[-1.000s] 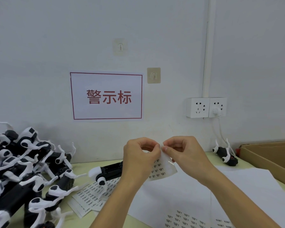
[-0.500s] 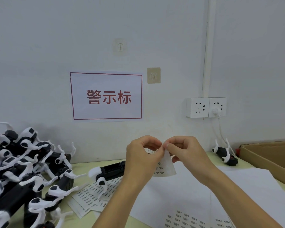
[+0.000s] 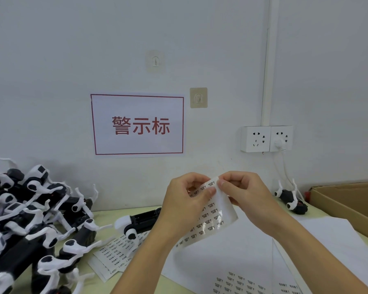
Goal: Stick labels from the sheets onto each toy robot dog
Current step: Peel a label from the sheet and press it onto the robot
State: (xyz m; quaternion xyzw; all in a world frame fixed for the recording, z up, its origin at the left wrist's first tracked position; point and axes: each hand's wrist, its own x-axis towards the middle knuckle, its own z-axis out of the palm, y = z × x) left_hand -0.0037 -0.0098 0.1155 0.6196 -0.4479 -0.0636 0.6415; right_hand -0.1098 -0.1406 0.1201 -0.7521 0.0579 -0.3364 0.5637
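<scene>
pile of toy robot dogs (image 3: 30,225) lower left, cut off by frame edge. one dog (image 3: 140,219) half hidden behind left hand (image 3: 185,209). both hands pinch label sheet (image 3: 210,217) at centre; right hand (image 3: 249,196) at its top corner. print unreadable.

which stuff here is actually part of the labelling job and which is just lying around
In use: label sheet held by left hand and right hand; dog pile; dog on table; flat sheets.
Idle: cardboard box; wall sign; sockets.
</scene>
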